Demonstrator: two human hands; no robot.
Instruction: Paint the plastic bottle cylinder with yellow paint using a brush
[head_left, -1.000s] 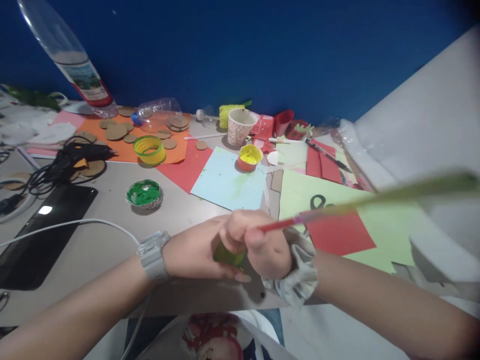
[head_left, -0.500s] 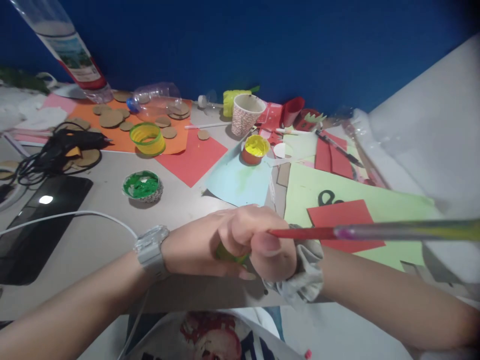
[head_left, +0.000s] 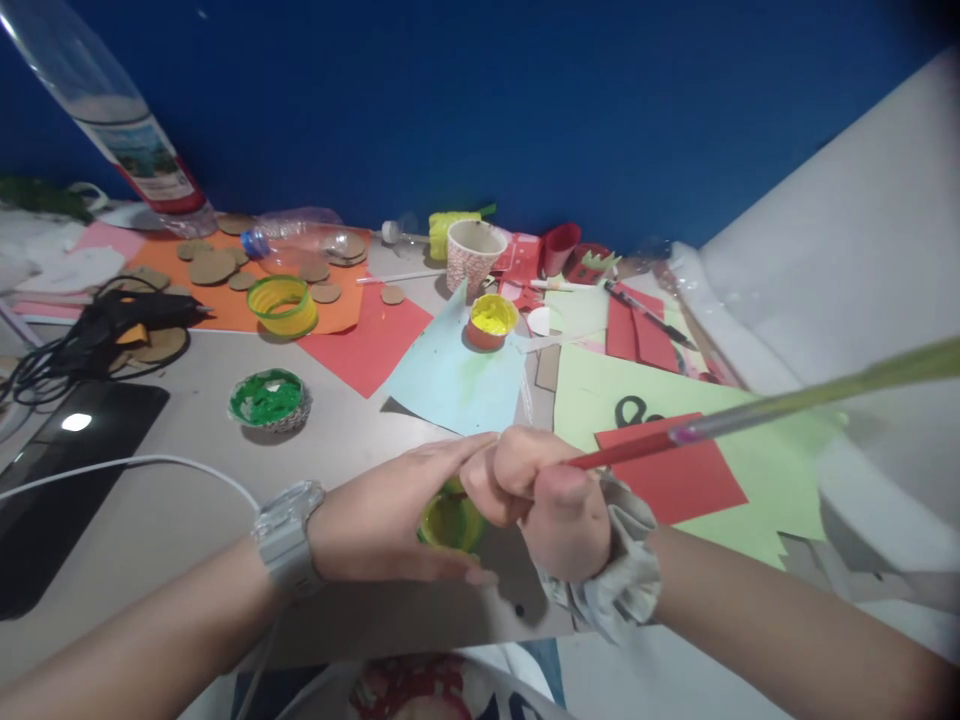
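My left hand, with a watch on its wrist, curls round a small see-through yellow-green cup low over the near part of the table. My right hand, with a pale scrunchie at its wrist, is closed on a paintbrush. Its red and yellow-green handle sticks out to the right, while the brush end points into the cup, mostly hidden by my fingers. Ahead of my hands, a small pot of yellow paint stands on light blue paper. A bowl of green paint stands to the left.
A yellow painted ring and cardboard discs lie on orange paper at the back left. A glue gun and phone are at left. A tall bottle and paper cup stand behind; green paper lies right.
The view has shifted slightly. My right hand has drawn a little to the right of my left, showing more of the cup, and the paintbrush handle now slants upward to the right.
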